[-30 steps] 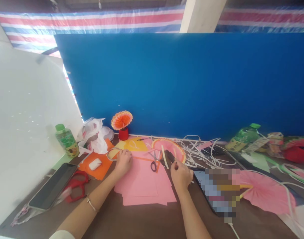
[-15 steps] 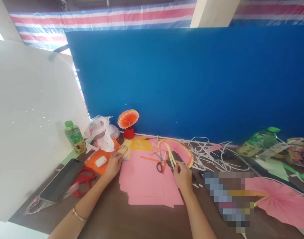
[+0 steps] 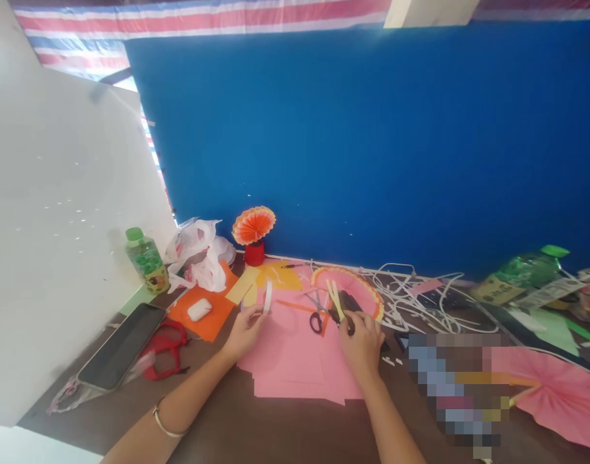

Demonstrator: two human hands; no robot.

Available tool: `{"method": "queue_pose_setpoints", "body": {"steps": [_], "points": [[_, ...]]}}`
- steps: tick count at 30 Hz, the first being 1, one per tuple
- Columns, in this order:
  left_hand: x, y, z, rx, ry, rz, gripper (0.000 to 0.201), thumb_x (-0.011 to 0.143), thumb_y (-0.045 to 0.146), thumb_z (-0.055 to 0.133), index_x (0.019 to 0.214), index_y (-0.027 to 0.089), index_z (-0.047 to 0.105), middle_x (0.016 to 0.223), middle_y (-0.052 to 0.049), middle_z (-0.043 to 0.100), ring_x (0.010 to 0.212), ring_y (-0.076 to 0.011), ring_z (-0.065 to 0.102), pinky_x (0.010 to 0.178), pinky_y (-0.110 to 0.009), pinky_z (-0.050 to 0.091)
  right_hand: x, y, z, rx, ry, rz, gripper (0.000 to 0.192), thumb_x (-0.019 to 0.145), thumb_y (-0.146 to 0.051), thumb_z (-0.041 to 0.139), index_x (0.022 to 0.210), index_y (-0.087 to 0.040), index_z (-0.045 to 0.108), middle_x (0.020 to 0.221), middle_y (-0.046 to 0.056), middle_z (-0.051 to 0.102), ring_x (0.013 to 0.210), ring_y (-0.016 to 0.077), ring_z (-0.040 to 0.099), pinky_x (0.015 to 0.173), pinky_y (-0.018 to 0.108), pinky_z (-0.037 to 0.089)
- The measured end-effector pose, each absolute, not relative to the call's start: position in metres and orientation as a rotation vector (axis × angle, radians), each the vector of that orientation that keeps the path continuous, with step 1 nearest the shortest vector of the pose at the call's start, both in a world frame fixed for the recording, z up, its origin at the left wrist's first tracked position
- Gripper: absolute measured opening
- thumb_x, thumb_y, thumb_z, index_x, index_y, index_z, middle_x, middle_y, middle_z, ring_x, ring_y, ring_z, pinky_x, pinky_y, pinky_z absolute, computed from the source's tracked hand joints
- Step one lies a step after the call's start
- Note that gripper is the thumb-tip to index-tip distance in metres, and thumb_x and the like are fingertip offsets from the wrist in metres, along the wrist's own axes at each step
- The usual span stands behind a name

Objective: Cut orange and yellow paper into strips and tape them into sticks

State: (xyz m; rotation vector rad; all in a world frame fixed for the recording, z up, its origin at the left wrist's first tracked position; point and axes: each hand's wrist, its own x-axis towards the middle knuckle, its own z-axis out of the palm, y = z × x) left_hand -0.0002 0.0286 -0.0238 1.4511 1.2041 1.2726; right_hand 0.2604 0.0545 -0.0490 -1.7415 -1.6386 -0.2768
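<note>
Now lifting the white ring-shaped tape roll [image 3: 267, 298] off the orange paper sheet [image 3: 204, 314], left hand [image 3: 246, 330] holding it upright above the stacked pink paper sheets [image 3: 295, 354].

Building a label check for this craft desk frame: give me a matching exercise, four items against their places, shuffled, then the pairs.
Items:
1. tape roll
2. green-capped bottle
3. scissors
4. earbud case

Places:
A. lying on the orange paper
B. held up in the left hand
C. standing by the white board
D. on the pink paper, just left of the right hand

Pairs: 1-B, 2-C, 3-D, 4-A
</note>
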Motion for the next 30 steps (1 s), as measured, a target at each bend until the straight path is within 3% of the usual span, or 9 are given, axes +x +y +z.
{"method": "queue_pose_setpoints", "body": {"steps": [6, 12, 17, 21, 26, 30], "points": [[-0.004, 0.026, -0.028, 1.501, 1.269, 1.256, 0.022, 0.079, 0.036, 0.052, 0.079, 0.018, 0.064, 0.083, -0.005, 0.066, 0.081, -0.0197, 0.06, 0.078, -0.03, 0.045, 0.266, 0.053, -0.045, -1.83, -1.593, -0.304, 0.028, 0.075, -0.018, 0.04, 0.092, -0.018, 0.062, 0.094, 0.01, 0.059, 0.092, 0.0265, 0.048, 0.075, 0.039, 0.031], [-0.004, 0.023, -0.024, 1.582, 1.28, 1.239, 0.023, 0.079, 0.036, 0.05, 0.076, 0.018, 0.065, 0.079, -0.005, 0.065, 0.076, -0.0186, 0.06, 0.073, -0.028, 0.045, 0.286, 0.057, -0.05, -2.181, -1.472, -0.245, 0.035, 0.076, -0.029, 0.043, 0.105, -0.014, 0.056, 0.095, 0.017, 0.058, 0.089, 0.0328, 0.05, 0.072, 0.044, 0.031], [-0.005, 0.022, -0.025, 1.622, 1.277, 1.23, 0.024, 0.081, 0.036, 0.048, 0.079, 0.017, 0.063, 0.081, -0.005, 0.065, 0.077, -0.0178, 0.059, 0.074, -0.028, 0.046, 0.282, 0.057, -0.047, -2.146, -1.392, -0.234, 0.036, 0.08, -0.024, 0.038, 0.11, -0.011, 0.053, 0.093, 0.019, 0.058, 0.089, 0.0324, 0.052, 0.073, 0.045, 0.032], [-0.005, 0.023, -0.028, 1.63, 1.245, 1.231, 0.024, 0.082, 0.035, 0.047, 0.083, 0.017, 0.063, 0.085, -0.005, 0.065, 0.08, -0.0174, 0.06, 0.076, -0.029, 0.046, 0.275, 0.055, -0.038, -1.876, -1.219, -0.188, 0.041, 0.081, -0.026, 0.034, 0.113, -0.005, 0.05, 0.098, 0.021, 0.056, 0.091, 0.0306, 0.052, 0.072, 0.039, 0.037], [-0.004, 0.024, -0.03, 1.575, 1.21, 1.262, 0.02, 0.078, 0.032, 0.053, 0.083, 0.016, 0.063, 0.087, -0.007, 0.065, 0.083, -0.0178, 0.061, 0.078, -0.029, 0.047, 0.267, 0.055, -0.036, -1.616, -1.02, 0.145, 0.039, 0.084, -0.036, 0.032, 0.105, -0.008, 0.049, 0.061, 0.005, 0.056, 0.058, 0.0209, 0.054, 0.063, 0.033, 0.041], [-0.004, 0.025, -0.032, 1.56, 1.181, 1.281, 0.016, 0.077, 0.028, 0.054, 0.083, 0.016, 0.062, 0.088, -0.006, 0.064, 0.082, -0.0168, 0.06, 0.076, -0.028, 0.048, 0.256, 0.052, -0.037, -1.429, -0.956, 0.449, 0.032, 0.082, -0.043, 0.038, 0.091, -0.015, 0.051, 0.056, -0.001, 0.052, 0.05, 0.016, 0.051, 0.053, 0.029, 0.042]]}}
